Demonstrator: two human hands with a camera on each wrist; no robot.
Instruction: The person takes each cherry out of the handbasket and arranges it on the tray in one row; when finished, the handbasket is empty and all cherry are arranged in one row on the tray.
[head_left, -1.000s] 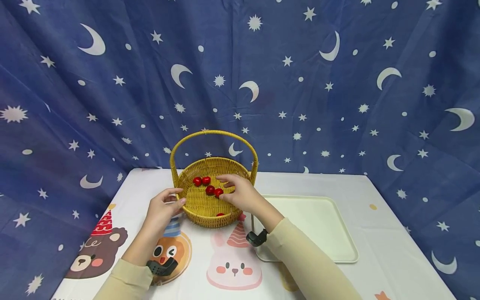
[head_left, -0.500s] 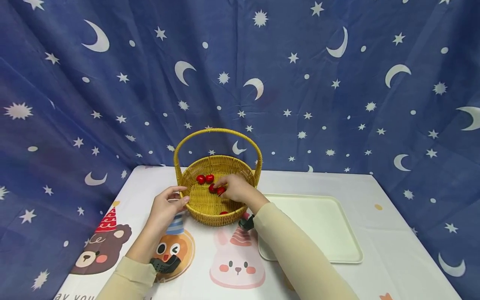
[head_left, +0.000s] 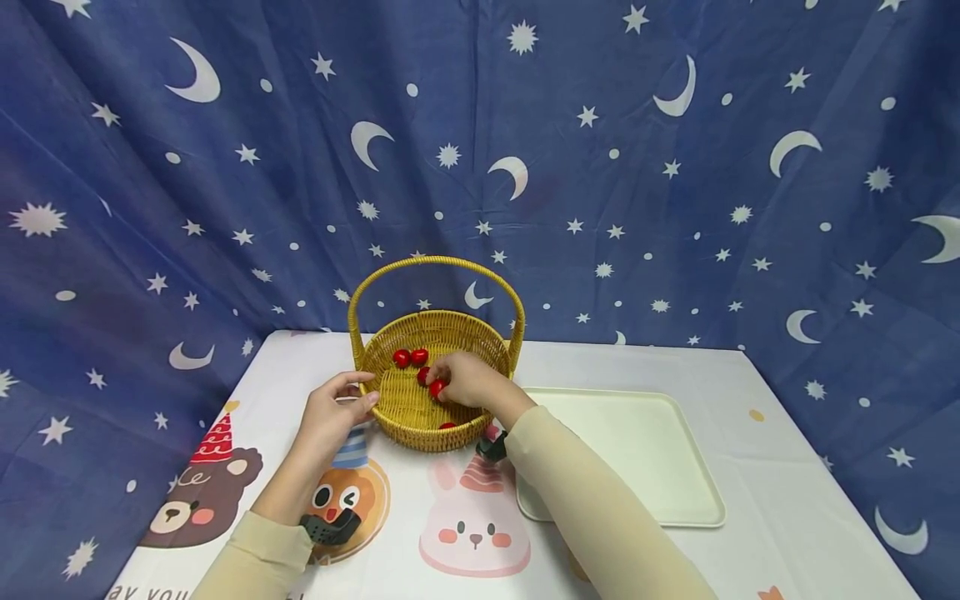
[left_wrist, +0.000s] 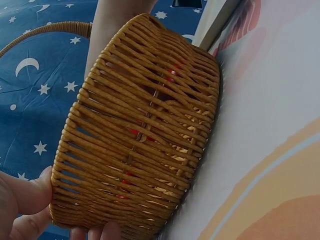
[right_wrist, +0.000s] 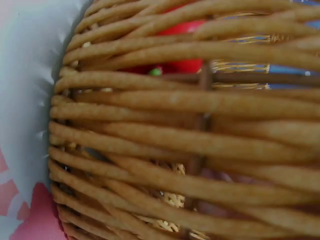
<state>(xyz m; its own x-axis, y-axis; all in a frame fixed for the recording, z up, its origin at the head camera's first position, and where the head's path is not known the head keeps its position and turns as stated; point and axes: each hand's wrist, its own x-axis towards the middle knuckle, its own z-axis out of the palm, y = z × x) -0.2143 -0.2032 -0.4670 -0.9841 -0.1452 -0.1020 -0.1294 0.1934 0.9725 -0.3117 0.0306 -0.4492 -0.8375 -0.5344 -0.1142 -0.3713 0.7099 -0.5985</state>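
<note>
A round yellow wicker basket (head_left: 405, 433) with a tall arched handle stands on the table. My left hand (head_left: 330, 421) grips its left rim, and in the left wrist view the thumb (left_wrist: 32, 192) presses against that rim. Reaching inside, my right hand (head_left: 468, 382) pinches a small glossy red fruit (head_left: 437, 389) between thumb and fingers. Another red fruit (head_left: 423, 376) lies right beside it. A pair of red fruits (head_left: 402, 358) sits farther back, and one more (head_left: 447, 425) shows partly behind the front wall. The basket's weave fills the right wrist view and mostly hides the right hand.
A cream rectangular tray (head_left: 637, 450) lies to the right of the basket, partly under the right sleeve (head_left: 592, 500). Cartoon animals decorate the white tablecloth (head_left: 780, 467). Behind the table hangs a blue curtain (head_left: 570, 167) with moons and stars.
My right hand has lowered into the basket and closed its fingers on a red fruit, which has shifted slightly toward me. The left hand keeps its place on the rim.
</note>
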